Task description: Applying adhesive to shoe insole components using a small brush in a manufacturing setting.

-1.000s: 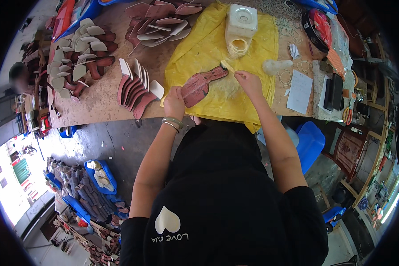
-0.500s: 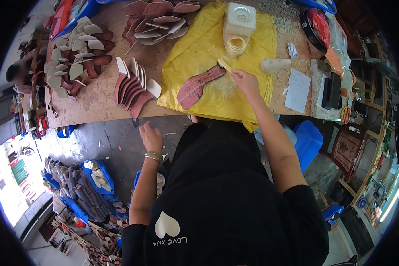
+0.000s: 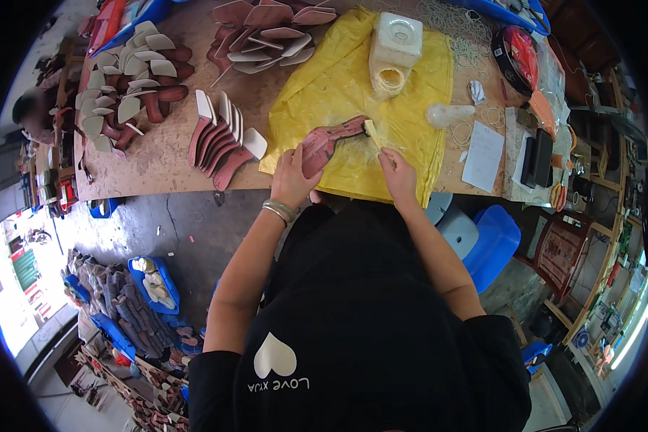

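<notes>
Left hand back at the pink insole; right hand and brush drawn nearer the body

At the far left of the desk, a loose pile of insoles with pale flaps stands beside a neat fanned stack; next comes the left hand, curled round the wide end of the pink insole and gripping it, with the thumb hidden. The insole lies slantwise on a yellow sheet, narrow end pointing away to the right; it looks thin and light, probably stiff yet a little springy, and hardly fragile; its face may be tacky or slick, so the edges of the wide end seem the best place to take hold, away from the brush. To the right, the brush has its dark tip just beside the narrow end, whether touching I cannot tell; the right hand pinches the pale handle between thumb and fingers. Beyond are a white jug with an open mouth, a cloudy bottle lying on its side and a sheet of paper.

Half a second ago, the left hand hung off the desk with its fingers spread, and the brush sat farther out at the insole's tip; the handle now points more toward the body; the insole keeps much the same slant.
</notes>
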A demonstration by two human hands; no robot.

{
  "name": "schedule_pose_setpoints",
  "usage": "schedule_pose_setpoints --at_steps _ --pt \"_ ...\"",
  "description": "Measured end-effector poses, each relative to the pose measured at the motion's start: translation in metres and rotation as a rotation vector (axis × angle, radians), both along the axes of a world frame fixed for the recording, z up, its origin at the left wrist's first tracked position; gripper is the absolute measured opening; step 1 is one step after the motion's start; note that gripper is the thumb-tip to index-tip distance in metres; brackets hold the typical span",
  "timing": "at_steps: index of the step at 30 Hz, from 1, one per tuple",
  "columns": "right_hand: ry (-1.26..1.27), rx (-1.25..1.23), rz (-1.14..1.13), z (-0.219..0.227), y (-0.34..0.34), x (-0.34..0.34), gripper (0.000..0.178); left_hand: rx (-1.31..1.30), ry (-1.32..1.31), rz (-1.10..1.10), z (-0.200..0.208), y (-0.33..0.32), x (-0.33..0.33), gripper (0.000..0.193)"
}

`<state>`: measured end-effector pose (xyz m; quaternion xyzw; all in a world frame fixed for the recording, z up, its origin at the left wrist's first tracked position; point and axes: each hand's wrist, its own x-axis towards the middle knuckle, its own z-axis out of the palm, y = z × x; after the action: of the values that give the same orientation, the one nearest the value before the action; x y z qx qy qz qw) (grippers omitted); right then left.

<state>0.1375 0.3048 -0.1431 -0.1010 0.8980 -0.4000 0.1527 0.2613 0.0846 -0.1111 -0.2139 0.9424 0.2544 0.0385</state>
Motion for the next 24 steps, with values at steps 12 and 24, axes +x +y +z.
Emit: schedule_pose_setpoints --at_steps 12,24 --pt "-0.747 -0.637 0.048 0.076 -0.04 0.011 0.021 -0.218 0.001 0.031 0.033 -0.033 0.035 0.026" --pt "-0.709 -0.787 -0.084 0.098 -0.043 -0.011 0.022 0.823 0.869 0.693 0.022 -0.256 0.012 0.024"
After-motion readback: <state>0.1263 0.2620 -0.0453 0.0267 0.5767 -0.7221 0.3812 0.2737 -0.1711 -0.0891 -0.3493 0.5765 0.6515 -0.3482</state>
